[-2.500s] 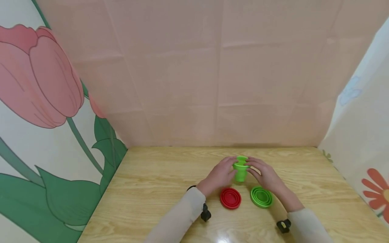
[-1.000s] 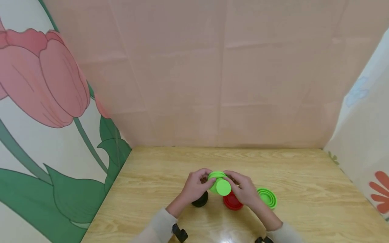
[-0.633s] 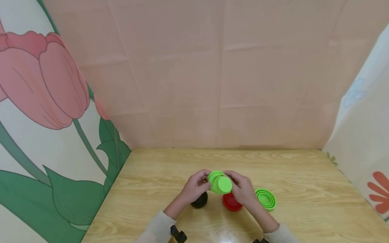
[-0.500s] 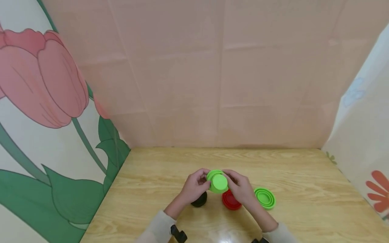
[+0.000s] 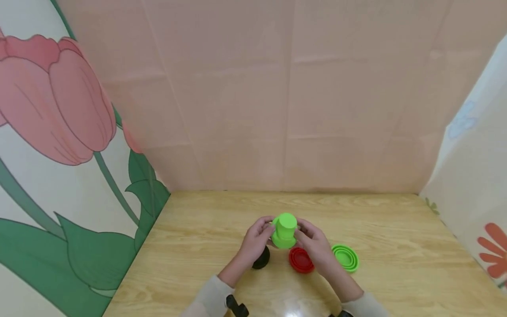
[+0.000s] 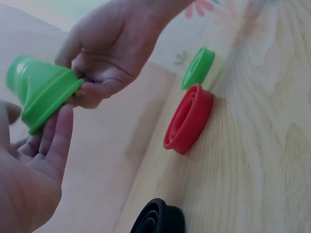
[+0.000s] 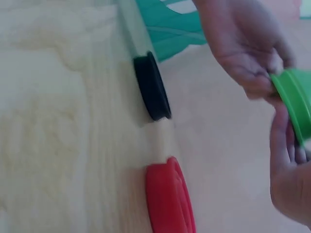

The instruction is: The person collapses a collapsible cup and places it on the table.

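Observation:
A bright green collapsible cup [image 5: 284,231] is held between both hands, raised over the table with its narrow base up and wide rim down. One side of its wall is partly folded in the left wrist view. My left hand [image 5: 255,240] grips the rim from the left, thumb on the outside and fingers beneath. From the right, my right hand [image 5: 314,245] grips the opposite side of the rim. Below the hands lie a red collapsed cup [image 5: 302,260] and a black collapsed cup [image 5: 261,258], the black one partly hidden by my left hand.
A second green collapsed cup [image 5: 345,258] lies flat to the right of the red one. The wooden table [image 5: 198,220] ends at a pinkish cloth backdrop [image 5: 237,110], with flower-printed panels at both sides.
The green cup stood extended and upright at the back; both hands lifted it, brought it nearer and leftward, and turned it over. Over the last half second its base tipped upward.

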### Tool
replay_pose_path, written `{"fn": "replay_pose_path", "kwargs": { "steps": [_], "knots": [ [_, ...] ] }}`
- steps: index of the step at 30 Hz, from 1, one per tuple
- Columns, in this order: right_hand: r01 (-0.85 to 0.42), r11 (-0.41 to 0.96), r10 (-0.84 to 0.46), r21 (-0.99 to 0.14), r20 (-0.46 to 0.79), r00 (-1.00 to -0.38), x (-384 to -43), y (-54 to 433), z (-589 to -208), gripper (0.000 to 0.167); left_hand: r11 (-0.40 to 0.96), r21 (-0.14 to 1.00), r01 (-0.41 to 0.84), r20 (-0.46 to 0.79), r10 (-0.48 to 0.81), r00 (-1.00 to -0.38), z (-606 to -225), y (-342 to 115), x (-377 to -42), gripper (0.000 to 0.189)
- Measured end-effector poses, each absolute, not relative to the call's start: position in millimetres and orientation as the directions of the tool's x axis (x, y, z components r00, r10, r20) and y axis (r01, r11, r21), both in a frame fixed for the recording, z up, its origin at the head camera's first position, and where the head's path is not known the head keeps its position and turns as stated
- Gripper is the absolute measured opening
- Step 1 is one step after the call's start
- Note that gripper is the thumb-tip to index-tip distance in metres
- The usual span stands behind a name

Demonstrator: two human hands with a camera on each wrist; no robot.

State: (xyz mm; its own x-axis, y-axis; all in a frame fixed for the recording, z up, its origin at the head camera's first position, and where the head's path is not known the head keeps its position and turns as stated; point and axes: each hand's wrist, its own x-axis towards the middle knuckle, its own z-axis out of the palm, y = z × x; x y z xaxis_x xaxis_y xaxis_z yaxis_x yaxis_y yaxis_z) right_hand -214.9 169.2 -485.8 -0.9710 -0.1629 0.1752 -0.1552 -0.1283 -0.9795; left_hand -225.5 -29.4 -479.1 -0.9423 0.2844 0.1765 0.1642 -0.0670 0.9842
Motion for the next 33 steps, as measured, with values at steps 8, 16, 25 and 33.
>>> {"fn": "replay_pose_path", "kwargs": {
  "steps": [8, 16, 25, 33],
  "knots": [
    [-0.11, -0.111, -0.039, -0.988, 0.115, -0.993, -215, 160, -487, 0.042, -0.14, 0.985, 0.097, 0.144, 0.382, -0.913, -484, -29, -228, 0.052],
    [-0.078, -0.249, -0.221, -0.965, 0.135, -0.966, -213, 164, -488, 0.058, -0.163, 0.984, 0.07, 0.115, 0.286, -0.951, -483, -27, -231, 0.054],
    [-0.055, -0.211, -0.217, -0.976, 0.102, -0.971, -214, 162, -492, 0.061, -0.159, 0.987, 0.035, 0.089, 0.346, -0.934, -487, -33, -229, 0.063],
    [-0.103, -0.161, -0.082, -0.982, 0.117, -0.99, -217, 149, -498, 0.053, 0.02, 0.995, 0.096, 0.09, 0.2, -0.976, -487, -23, -229, 0.063]
  ]
}}
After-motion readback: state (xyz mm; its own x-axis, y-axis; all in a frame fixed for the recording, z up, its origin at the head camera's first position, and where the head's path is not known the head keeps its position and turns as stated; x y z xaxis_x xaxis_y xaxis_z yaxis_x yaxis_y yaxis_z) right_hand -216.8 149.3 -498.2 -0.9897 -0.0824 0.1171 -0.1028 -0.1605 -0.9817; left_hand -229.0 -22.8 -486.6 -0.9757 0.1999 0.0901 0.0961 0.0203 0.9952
